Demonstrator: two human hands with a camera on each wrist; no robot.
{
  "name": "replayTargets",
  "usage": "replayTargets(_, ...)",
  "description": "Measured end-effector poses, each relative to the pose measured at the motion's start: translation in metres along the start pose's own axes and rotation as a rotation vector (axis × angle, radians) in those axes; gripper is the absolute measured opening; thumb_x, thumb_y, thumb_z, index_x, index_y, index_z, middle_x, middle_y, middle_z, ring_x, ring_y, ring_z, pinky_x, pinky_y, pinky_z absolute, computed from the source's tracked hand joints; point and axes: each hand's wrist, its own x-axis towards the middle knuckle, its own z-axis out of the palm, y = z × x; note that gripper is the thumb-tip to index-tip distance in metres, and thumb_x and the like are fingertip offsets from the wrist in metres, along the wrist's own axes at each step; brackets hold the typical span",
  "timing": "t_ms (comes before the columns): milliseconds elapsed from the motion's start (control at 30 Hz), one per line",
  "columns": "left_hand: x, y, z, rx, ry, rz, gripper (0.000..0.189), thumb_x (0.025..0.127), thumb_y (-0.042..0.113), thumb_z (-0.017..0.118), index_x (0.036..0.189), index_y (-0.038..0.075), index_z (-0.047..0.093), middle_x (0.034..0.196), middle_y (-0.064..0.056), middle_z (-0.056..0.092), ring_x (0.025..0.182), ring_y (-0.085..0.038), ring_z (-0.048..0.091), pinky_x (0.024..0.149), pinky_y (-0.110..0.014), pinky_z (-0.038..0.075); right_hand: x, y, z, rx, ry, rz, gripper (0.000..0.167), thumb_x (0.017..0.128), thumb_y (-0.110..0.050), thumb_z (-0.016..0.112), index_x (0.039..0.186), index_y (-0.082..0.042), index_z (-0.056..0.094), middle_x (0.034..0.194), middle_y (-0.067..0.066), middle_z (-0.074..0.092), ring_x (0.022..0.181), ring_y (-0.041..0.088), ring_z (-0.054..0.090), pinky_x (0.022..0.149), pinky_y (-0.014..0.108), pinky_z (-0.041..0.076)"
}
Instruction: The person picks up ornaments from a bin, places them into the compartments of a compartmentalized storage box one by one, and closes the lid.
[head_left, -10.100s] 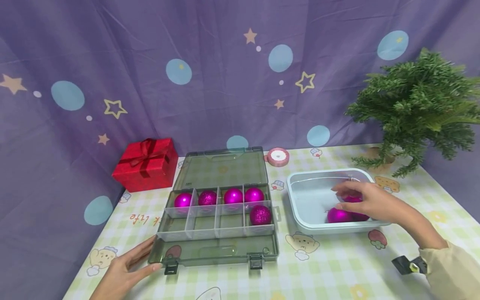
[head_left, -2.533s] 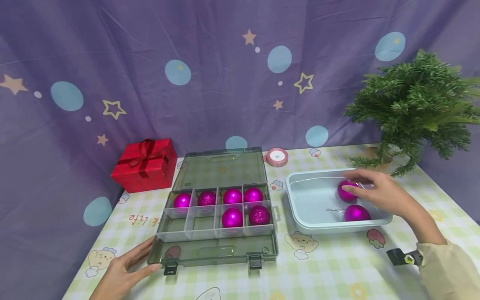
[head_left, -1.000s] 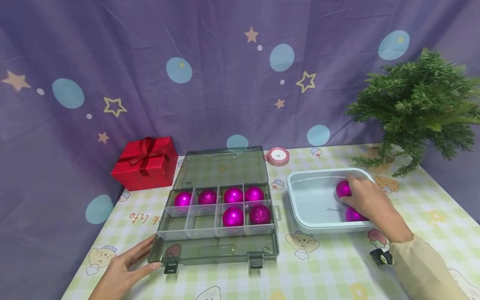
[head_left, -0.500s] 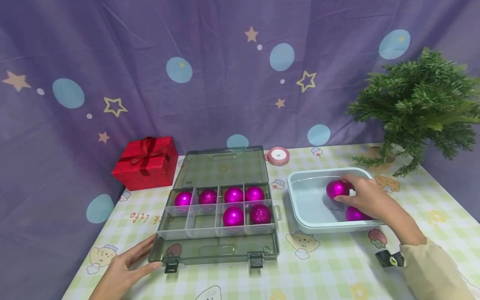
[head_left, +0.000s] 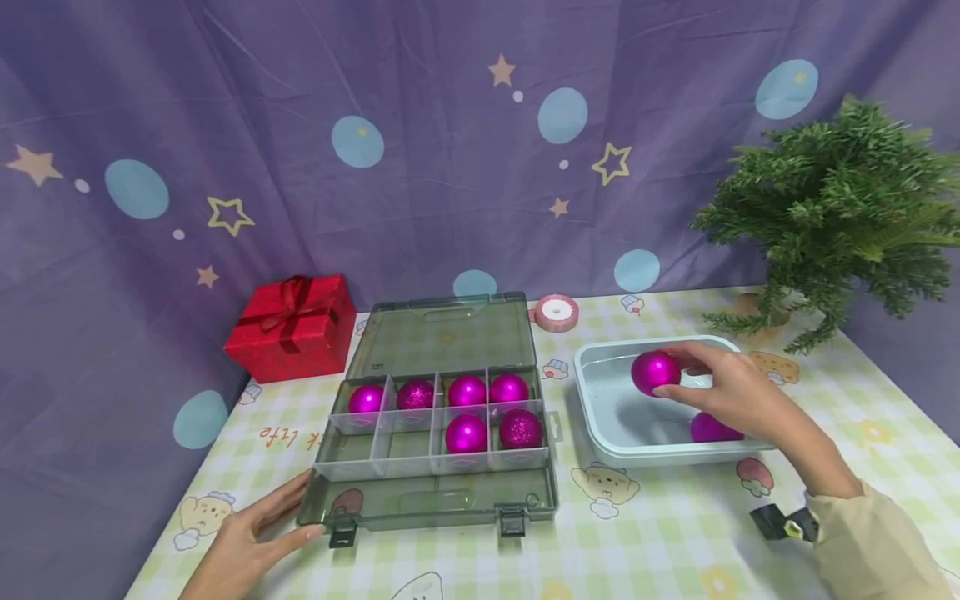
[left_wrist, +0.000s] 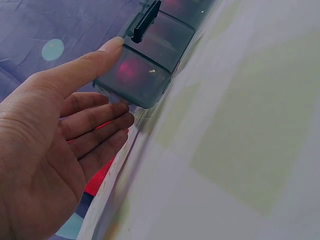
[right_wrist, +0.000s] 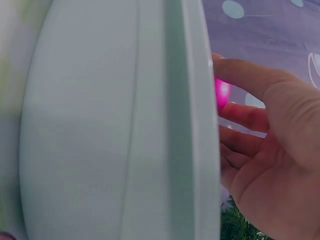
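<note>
At the tub (head_left: 637,454), right hand (head_left: 723,385) around one ball (head_left: 655,372), second ball (head_left: 711,428) part-hidden; left hand (head_left: 251,537) loose by case (head_left: 382,493)

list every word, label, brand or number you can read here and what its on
"k life": orange lettering on the tablecloth, upside down in the head view; any letters before the k are hidden by the case.
Small dark mark on the case's lid: too small to read.
No other text can be made out.

Held ball (right_wrist: 222,94) (right wrist view) mostly hidden behind the tub (right_wrist: 90,120).
</note>
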Motion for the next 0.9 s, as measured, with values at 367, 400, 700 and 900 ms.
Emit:
replayTargets(367,0.001,-0.002,0.0,0.003,0.003,0.012,0.081,0.089,0.041,0.083,0.156,0.011,0.048,0.151,-0.011,0.053,0.13,-0.032,0.059,0.094,-0.018,0.05,0.008,-0.02,0.013,0.04,0.08,-0.152,0.046,0.089,-0.026,0.085,0.13,-0.012,0.071,0.117,-0.001,0.074,0.1,0.021,0.071,0.085,0.039,0.058)
replayTargets(400,0.001,-0.002,0.0,0.003,0.003,0.012,0.081,0.089,0.041,0.083,0.156,0.011,0.048,0.151,-0.011,0.053,0.13,-0.032,0.059,0.094,-0.018,0.05,0.008,-0.022,0.014,0.042,0.079,-0.152,0.046,0.09,-0.027,0.085,0.131,-0.013,0.07,0.117,-0.001,0.074,0.101,0.021,0.071,0.084,0.039,0.058)
replayTargets(700,0.001,-0.002,0.0,0.0,0.001,0.012,0.08,0.09,0.041,0.082,0.156,0.012,0.048,0.151,-0.011,0.053,0.13,-0.031,0.06,0.094,-0.019,0.05,0.018,-0.04,0.036,0.153,0.011,-0.188,0.052,0.089,-0.025,0.086,0.136,-0.011,0.067,0.122,-0.003,0.072,0.105,0.017,0.068,0.09,0.045,0.057)
replayTargets(900,0.001,-0.002,0.0,-0.008,0.006,0.017,0.08,0.089,0.04,0.083,0.155,0.012,0.049,0.151,-0.01,0.054,0.129,-0.03,0.06,0.093,-0.017,0.05,0.028,-0.053,0.05,0.195,-0.005,-0.229,0.052,0.088,-0.026,0.086,0.134,-0.011,0.068,0.124,-0.002,0.072,0.104,0.017,0.069,0.091,0.045,0.057)
